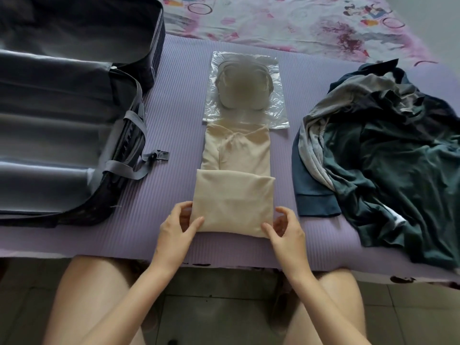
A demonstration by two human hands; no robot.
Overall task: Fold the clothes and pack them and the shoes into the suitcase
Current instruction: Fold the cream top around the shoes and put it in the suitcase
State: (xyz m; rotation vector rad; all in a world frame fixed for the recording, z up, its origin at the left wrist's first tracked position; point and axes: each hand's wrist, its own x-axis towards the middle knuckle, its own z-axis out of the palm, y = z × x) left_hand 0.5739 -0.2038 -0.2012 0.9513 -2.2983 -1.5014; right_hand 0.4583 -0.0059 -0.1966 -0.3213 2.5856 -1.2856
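Observation:
A cream garment [235, 190] lies lengthwise on the purple mat [179, 125], its near end folded up into a thick pad. My left hand [178, 227] grips the pad's near left corner, thumb on top. My right hand [283, 226] grips the near right corner the same way. Beyond the garment, a clear plastic bag [278, 100] holds a blurred pale item that I cannot identify. An open dark suitcase [62, 135] with grey lining lies at the left. A heap of unfolded dark green, grey and navy clothes [388, 155] sits at the right.
A suitcase strap with a buckle [159, 155] trails onto the mat beside the garment. A patterned pink and white sheet [298, 21] covers the bed beyond the mat. My bare knees and a tiled floor [219, 307] are below the mat's near edge.

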